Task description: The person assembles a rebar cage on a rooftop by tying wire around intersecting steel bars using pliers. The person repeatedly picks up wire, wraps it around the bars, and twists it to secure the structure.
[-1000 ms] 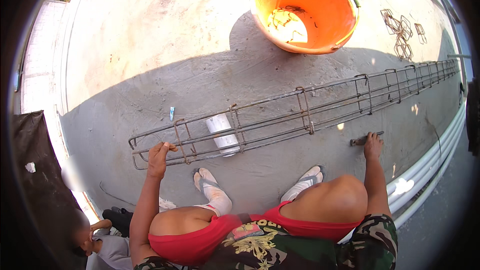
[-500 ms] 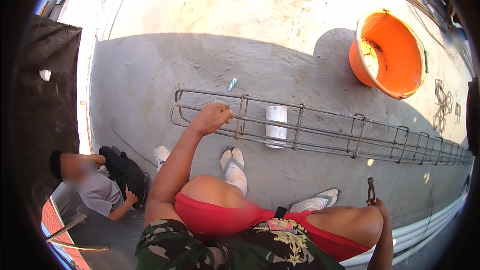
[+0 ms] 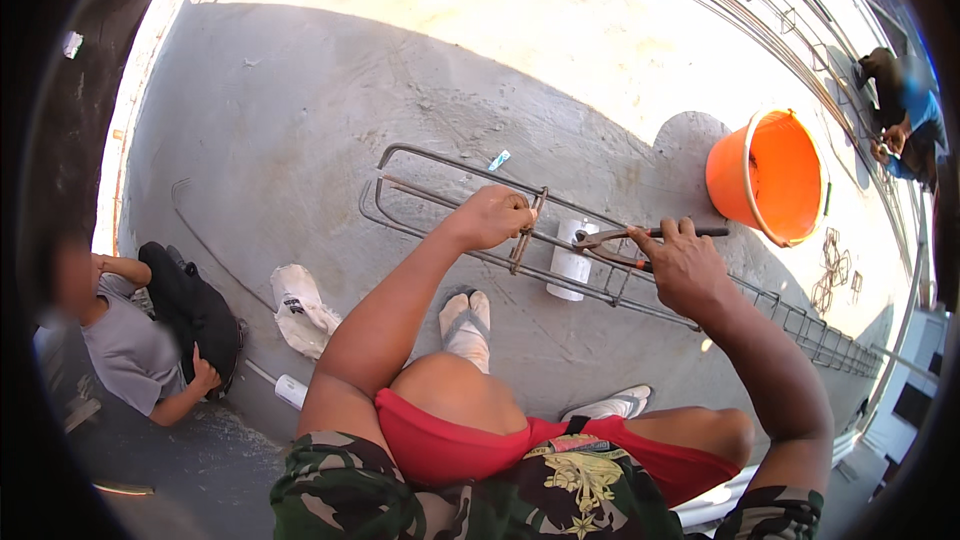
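A long rebar cage (image 3: 455,202) of several bars with square stirrups lies across in front of me, its near end raised over a white cylinder (image 3: 569,270). At a stirrup (image 3: 540,202) close to that end, my left hand (image 3: 492,217) is closed in a pinch. Whatever its fingertips grip is too small to make out. My right hand (image 3: 688,265) holds a pair of pincers (image 3: 604,237) by the handles, above the cage. The pincers' jaws point left toward the stirrup, a short way from my left fingers.
An orange bucket (image 3: 735,180) stands beyond the cage at right, with loose stirrups (image 3: 830,268) nearby. A person in grey (image 3: 135,340) sits at left by a white sack (image 3: 300,310). Another person (image 3: 905,115) crouches far right beside long bars (image 3: 740,15). A small tube (image 3: 499,160) lies past the cage.
My right hand has come up from beside my knee with the pincers and is now over the cage. My left hand has moved right along the cage to the stirrup. The view has shifted.
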A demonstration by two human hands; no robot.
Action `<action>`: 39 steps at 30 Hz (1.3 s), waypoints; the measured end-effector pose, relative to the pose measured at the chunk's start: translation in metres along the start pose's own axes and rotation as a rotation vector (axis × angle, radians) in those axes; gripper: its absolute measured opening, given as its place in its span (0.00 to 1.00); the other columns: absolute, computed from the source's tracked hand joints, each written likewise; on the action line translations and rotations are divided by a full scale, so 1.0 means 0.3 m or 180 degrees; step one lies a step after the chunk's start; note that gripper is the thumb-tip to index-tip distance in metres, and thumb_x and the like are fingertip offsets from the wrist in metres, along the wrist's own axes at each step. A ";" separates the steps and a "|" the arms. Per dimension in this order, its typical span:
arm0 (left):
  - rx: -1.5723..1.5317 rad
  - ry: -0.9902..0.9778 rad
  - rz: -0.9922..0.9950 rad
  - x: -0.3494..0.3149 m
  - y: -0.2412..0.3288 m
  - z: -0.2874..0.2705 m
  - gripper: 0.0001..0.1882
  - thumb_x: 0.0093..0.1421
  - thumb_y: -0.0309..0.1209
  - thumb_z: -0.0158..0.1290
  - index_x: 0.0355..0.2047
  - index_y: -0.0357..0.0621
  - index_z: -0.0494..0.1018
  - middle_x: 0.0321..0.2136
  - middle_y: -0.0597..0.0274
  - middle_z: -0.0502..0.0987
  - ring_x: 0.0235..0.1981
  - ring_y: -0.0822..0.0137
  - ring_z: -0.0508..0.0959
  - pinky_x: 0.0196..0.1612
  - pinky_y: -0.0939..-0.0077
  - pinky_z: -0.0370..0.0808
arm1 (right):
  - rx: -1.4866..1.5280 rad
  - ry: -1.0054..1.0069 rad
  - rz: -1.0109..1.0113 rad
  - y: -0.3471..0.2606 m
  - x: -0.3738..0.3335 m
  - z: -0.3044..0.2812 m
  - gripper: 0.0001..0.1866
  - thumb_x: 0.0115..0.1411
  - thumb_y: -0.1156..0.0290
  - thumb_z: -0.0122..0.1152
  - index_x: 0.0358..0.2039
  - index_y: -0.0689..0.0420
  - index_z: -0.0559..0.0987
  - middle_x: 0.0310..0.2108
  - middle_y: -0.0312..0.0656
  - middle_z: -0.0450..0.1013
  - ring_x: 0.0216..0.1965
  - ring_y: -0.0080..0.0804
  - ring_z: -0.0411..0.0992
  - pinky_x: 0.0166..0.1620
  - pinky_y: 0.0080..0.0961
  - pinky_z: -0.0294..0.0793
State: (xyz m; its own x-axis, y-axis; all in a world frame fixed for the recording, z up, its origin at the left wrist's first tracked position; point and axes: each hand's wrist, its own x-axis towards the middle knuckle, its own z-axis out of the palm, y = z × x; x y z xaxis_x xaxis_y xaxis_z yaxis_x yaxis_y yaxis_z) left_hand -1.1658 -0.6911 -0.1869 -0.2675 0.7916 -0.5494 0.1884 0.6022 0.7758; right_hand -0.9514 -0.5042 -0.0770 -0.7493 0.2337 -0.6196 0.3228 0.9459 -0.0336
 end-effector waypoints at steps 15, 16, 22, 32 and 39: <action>0.0087 -0.0188 0.0210 0.007 -0.052 -0.014 0.21 0.59 0.41 0.50 0.28 0.29 0.77 0.21 0.43 0.76 0.24 0.53 0.76 0.31 0.59 0.71 | -0.1153 -0.0270 0.0125 -0.329 0.176 -0.075 0.28 0.61 0.65 0.49 0.64 0.51 0.66 0.57 0.55 0.62 0.63 0.56 0.55 0.55 0.71 0.61; 0.0095 -0.0175 0.0261 0.010 -0.055 -0.012 0.21 0.59 0.41 0.50 0.28 0.29 0.76 0.21 0.43 0.75 0.23 0.52 0.76 0.31 0.59 0.71 | -0.1233 -0.0213 0.0127 -0.336 0.176 -0.072 0.28 0.62 0.64 0.50 0.64 0.51 0.66 0.57 0.55 0.62 0.63 0.56 0.55 0.55 0.71 0.60; 0.0171 -0.0063 0.0526 0.010 -0.068 -0.006 0.20 0.57 0.41 0.50 0.27 0.31 0.76 0.20 0.41 0.74 0.23 0.47 0.76 0.31 0.59 0.72 | -0.2307 -0.0100 0.0101 -0.436 0.170 -0.081 0.28 0.63 0.62 0.49 0.64 0.50 0.65 0.58 0.55 0.60 0.63 0.56 0.54 0.55 0.70 0.60; 0.0351 0.0190 0.0650 0.010 -0.079 0.004 0.16 0.57 0.40 0.50 0.31 0.41 0.80 0.24 0.48 0.78 0.30 0.50 0.79 0.36 0.59 0.74 | -0.2814 -0.0436 -0.0476 -0.360 0.329 -0.138 0.14 0.62 0.65 0.50 0.41 0.59 0.78 0.34 0.44 0.72 0.40 0.40 0.73 0.42 0.54 0.70; 0.0430 0.0154 0.0569 0.010 -0.062 -0.006 0.16 0.59 0.42 0.51 0.36 0.46 0.81 0.27 0.54 0.80 0.33 0.53 0.80 0.38 0.62 0.75 | -0.2283 -0.0037 -0.0931 -0.223 0.380 -0.118 0.12 0.60 0.65 0.52 0.39 0.57 0.78 0.35 0.43 0.75 0.39 0.39 0.75 0.43 0.44 0.74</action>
State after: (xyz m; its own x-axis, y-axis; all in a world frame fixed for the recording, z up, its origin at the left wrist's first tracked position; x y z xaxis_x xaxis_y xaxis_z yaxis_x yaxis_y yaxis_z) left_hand -1.1718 -0.7001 -0.2025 -0.2630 0.8830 -0.3889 0.3607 0.4638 0.8092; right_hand -1.0789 -0.5330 -0.1175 -0.7390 -0.0466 -0.6721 -0.3436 0.8842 0.3164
